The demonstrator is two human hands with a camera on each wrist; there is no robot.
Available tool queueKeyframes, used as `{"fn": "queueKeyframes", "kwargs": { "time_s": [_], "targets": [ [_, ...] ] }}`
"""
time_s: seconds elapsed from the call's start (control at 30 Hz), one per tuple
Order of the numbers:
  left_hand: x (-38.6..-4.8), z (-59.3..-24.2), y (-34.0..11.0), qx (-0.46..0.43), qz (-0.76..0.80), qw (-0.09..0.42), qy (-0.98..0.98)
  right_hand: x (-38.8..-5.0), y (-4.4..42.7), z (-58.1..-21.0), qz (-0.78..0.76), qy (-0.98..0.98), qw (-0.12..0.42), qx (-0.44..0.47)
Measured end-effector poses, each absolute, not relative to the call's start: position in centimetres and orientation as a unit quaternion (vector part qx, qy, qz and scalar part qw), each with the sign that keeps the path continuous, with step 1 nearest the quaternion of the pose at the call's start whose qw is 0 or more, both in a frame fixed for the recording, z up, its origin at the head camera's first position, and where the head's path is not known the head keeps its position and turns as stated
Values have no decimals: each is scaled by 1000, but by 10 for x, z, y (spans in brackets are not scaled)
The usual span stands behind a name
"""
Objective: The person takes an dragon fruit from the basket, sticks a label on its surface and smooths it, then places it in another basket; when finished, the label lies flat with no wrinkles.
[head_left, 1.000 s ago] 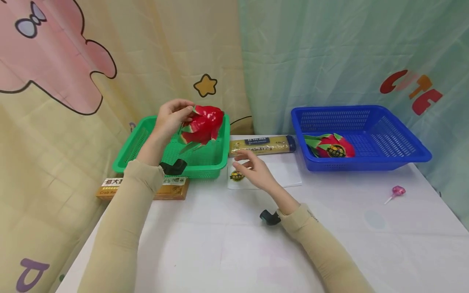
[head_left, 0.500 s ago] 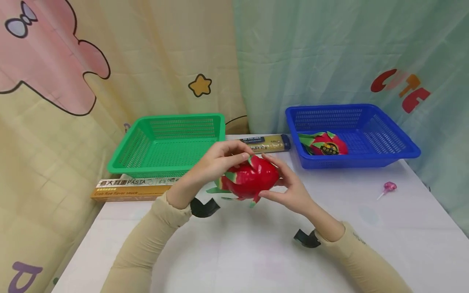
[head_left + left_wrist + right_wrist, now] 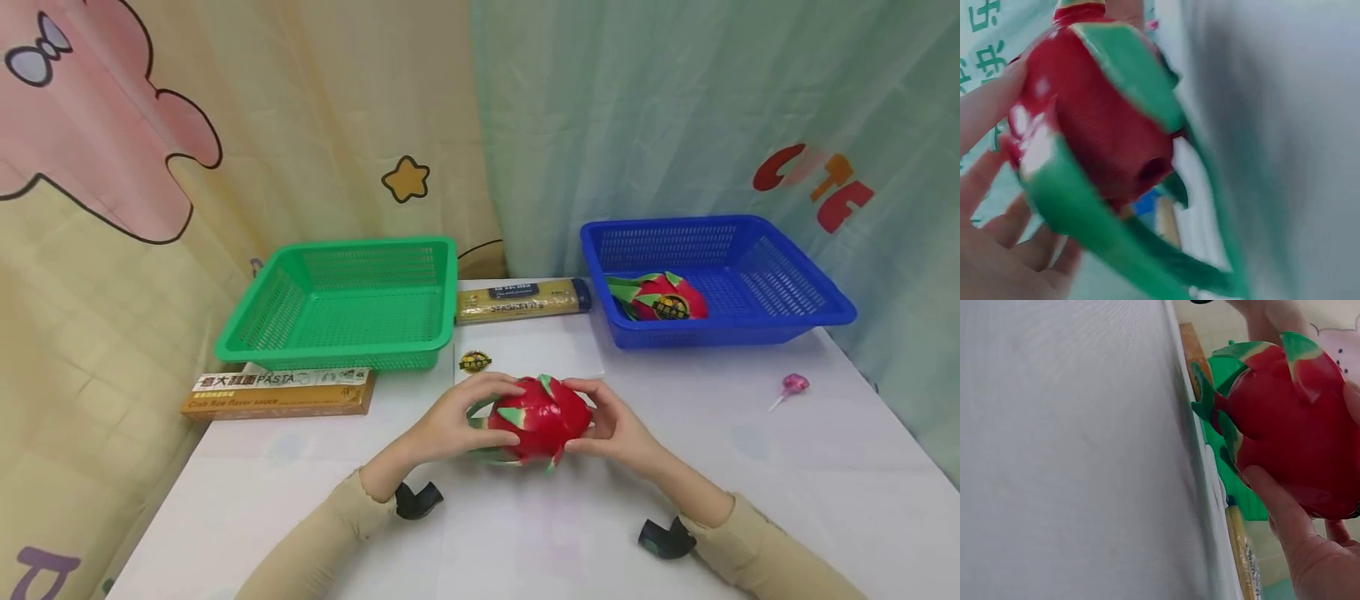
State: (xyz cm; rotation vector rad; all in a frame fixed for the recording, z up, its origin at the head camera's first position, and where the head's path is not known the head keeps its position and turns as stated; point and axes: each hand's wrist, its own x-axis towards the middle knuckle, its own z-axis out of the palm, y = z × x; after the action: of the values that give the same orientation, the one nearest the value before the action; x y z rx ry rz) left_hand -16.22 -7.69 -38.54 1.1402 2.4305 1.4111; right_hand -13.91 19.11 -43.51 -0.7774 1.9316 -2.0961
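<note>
A red dragon fruit (image 3: 546, 417) with green-tipped scales is between both hands, low over the white table. Whether it touches the tabletop I cannot tell. My left hand (image 3: 467, 421) grips its left end, where long green leaves trail, with thumb in front and fingers behind. At the other end, my right hand (image 3: 617, 427) holds the rounded side between thumb and fingers. The left wrist view shows the leafy end of the dragon fruit (image 3: 1104, 112) with a dark hollow in it. In the right wrist view, the fruit's smooth red side (image 3: 1304, 437) faces the camera.
A green basket (image 3: 339, 357) stands at the back left, behind a pasta box (image 3: 277, 393). A spaghetti pack (image 3: 522, 302) and a white packet (image 3: 540, 354) lie mid-table. In the blue basket (image 3: 735, 332) sits another dragon fruit (image 3: 670, 297). A pink lollipop (image 3: 793, 385) lies at right.
The dragon fruit has come from above the green basket to the front middle of the table and lower. The right hand, free one second ago, now grips it together with the left.
</note>
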Motion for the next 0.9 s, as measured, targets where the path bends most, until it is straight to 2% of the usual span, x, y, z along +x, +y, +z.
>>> {"fn": "queueKeyframes", "kwargs": {
  "time_s": [0.13, 0.23, 0.47, 0.7, 0.9],
  "targets": [
    [-159, -407, -76, 379, 473, 46, 794, -141, 196, -444, -689, 658, 113, -282],
    [-157, -417, -73, 379, 459, 27, 803, -144, 201, -446, -636, 712, 107, -279],
    [-153, -421, -71, 381, 421, -11, 823, -150, 208, -444, -550, 779, 87, -289],
    [-163, -402, -93, 363, 434, 32, 824, -156, 214, -431, -534, 787, 115, -288],
    [-185, -392, -116, 229, 514, 72, 823, -185, 221, -416, -564, 768, 129, -274]
  ]
}}
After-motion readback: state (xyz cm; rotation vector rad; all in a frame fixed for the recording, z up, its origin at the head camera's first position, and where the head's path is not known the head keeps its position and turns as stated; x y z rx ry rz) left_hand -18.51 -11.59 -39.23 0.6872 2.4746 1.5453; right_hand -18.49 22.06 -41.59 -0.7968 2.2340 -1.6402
